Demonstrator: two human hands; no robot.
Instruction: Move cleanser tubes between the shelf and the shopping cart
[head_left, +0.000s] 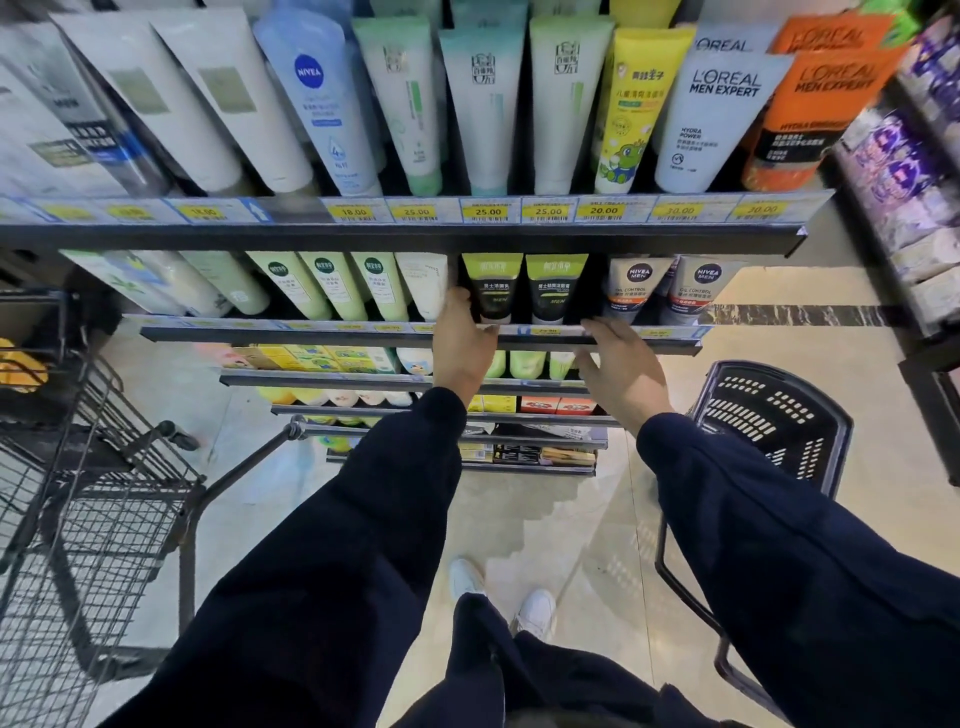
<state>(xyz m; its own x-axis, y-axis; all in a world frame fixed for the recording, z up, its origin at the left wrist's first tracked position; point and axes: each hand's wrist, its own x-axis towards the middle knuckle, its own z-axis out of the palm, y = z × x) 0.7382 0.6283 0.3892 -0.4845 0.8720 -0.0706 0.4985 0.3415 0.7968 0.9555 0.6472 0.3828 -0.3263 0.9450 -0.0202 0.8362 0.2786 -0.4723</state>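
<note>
Two green and black men's cleanser tubes stand side by side on the second shelf. My left hand reaches the left tube: its fingers go up along the tube's left side and the thumb lies by its cap, holding its lower end. The right tube stands untouched. My right hand is open with straight fingers, its tips at the shelf rail just below the Nivea Men tubes. The wire shopping cart stands at the lower left; a yellow item lies in it.
The top shelf carries a row of larger tubes such as Nivea and L'Oreal. Lower shelves hold boxes and bottles. A black plastic basket stands on the floor at the right, beside another shelf unit.
</note>
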